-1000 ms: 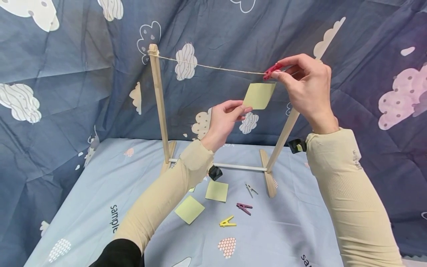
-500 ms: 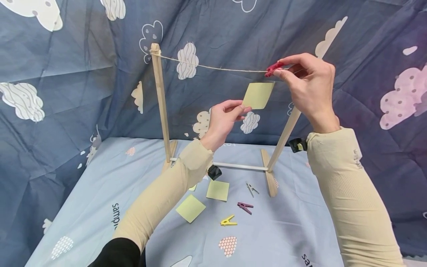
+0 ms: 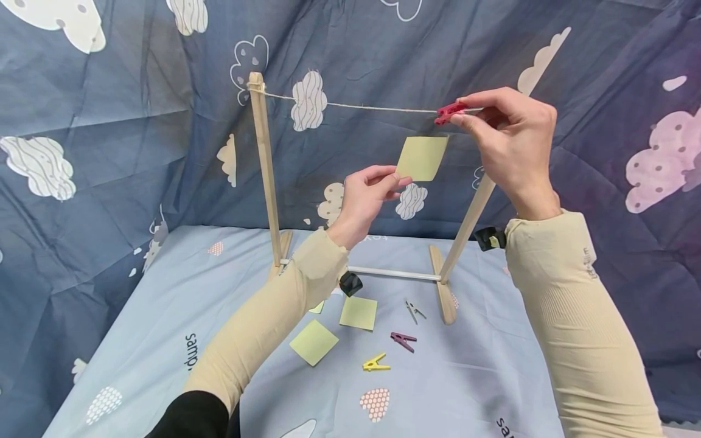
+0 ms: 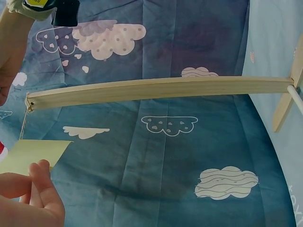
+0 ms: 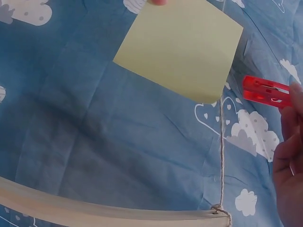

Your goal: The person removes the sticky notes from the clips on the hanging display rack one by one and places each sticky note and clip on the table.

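Note:
My left hand (image 3: 362,198) pinches a pale yellow paper note (image 3: 423,158) by its lower left corner, just below a stretched string (image 3: 378,108). Between thumb and fingers my right hand (image 3: 517,146) holds a red clothespin (image 3: 451,112), which overlaps the string in the head view, above the note's top edge. From the right wrist, the clothespin (image 5: 265,92) appears to one side of the string (image 5: 221,151), while the note (image 5: 184,47) covers part of it. The left wrist view shows the left fingers (image 4: 45,184) at the note's edge.
The string runs from a wooden post (image 3: 264,164) on the left toward another post (image 3: 467,228); a white rod (image 3: 394,274) joins their feet. On the blue cloth lie yellow notes (image 3: 314,342), a grey clothespin (image 3: 414,311), a purple clothespin (image 3: 404,341) and a yellow clothespin (image 3: 375,363).
The right hand has shifted slightly right and up with the red clothespin, which now lies more level. The string's right part sits a little higher. The left hand and note have barely moved.

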Available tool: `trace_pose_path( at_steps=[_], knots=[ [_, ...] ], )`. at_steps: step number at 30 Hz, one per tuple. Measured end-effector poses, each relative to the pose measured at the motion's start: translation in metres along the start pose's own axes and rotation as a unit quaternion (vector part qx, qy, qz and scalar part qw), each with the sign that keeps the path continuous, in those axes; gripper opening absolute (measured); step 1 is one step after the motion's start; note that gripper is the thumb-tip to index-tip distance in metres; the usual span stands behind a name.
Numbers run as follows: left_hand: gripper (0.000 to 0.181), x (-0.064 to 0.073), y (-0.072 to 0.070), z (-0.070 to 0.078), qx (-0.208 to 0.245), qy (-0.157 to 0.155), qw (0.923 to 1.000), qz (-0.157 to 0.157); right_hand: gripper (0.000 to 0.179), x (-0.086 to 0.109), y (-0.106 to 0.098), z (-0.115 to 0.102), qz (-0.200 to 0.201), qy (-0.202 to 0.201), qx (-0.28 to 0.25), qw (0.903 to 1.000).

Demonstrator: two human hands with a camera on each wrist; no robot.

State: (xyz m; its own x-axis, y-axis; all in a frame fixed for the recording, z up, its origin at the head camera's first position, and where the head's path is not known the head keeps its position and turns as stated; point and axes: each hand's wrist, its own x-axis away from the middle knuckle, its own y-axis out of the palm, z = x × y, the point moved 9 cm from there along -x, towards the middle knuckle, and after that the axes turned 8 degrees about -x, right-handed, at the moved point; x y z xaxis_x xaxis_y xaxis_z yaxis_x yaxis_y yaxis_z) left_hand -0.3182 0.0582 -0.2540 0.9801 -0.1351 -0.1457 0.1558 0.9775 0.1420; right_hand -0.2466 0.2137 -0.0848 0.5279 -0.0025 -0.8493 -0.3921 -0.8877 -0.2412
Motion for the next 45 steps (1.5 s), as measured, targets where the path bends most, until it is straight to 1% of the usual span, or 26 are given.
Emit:
trace_pose_path(
  at_steps=[4, 8, 13, 17, 18, 22, 28, 34, 45],
  knots=[
    [0.026, 0.001, 0.000, 0.000, 0.004, -0.002, 1.0000, -0.004, 0.015, 0.000, -0.001, 0.000, 0.004, -0.036, 0.006, 0.9993],
    [0.025, 0.001, -0.001, -0.001, 0.004, -0.006, 1.0000, -0.002, 0.015, 0.000, -0.002, 0.002, 0.009, -0.033, 0.005, 0.9994],
    [0.024, 0.002, -0.002, -0.002, 0.003, -0.009, 1.0000, -0.001, 0.016, 0.001, -0.002, 0.003, 0.000, -0.029, 0.006, 0.9996],
    [0.024, 0.002, -0.003, -0.001, 0.009, -0.004, 1.0000, -0.003, 0.015, 0.002, -0.002, 0.003, 0.006, -0.025, 0.001, 0.9997],
    [0.024, 0.002, -0.003, -0.001, 0.009, -0.003, 0.9999, -0.004, 0.015, 0.002, -0.002, 0.002, 0.005, -0.031, 0.003, 0.9995],
    [0.024, 0.002, -0.004, 0.000, 0.013, 0.002, 0.9999, -0.008, 0.014, 0.003, -0.003, 0.000, 0.012, -0.024, 0.002, 0.9996],
    [0.023, 0.002, -0.007, 0.000, 0.009, 0.003, 0.9999, -0.011, 0.015, 0.004, -0.003, 0.000, 0.013, -0.021, 0.001, 0.9997],
    [0.023, 0.002, -0.010, -0.001, 0.011, 0.004, 0.9999, -0.012, 0.016, 0.005, -0.005, -0.001, 0.011, -0.024, 0.008, 0.9996],
    [0.021, 0.004, -0.014, 0.001, 0.017, 0.011, 0.9998, -0.007, 0.018, 0.008, -0.007, -0.003, 0.015, -0.016, 0.000, 0.9998]
  ],
)
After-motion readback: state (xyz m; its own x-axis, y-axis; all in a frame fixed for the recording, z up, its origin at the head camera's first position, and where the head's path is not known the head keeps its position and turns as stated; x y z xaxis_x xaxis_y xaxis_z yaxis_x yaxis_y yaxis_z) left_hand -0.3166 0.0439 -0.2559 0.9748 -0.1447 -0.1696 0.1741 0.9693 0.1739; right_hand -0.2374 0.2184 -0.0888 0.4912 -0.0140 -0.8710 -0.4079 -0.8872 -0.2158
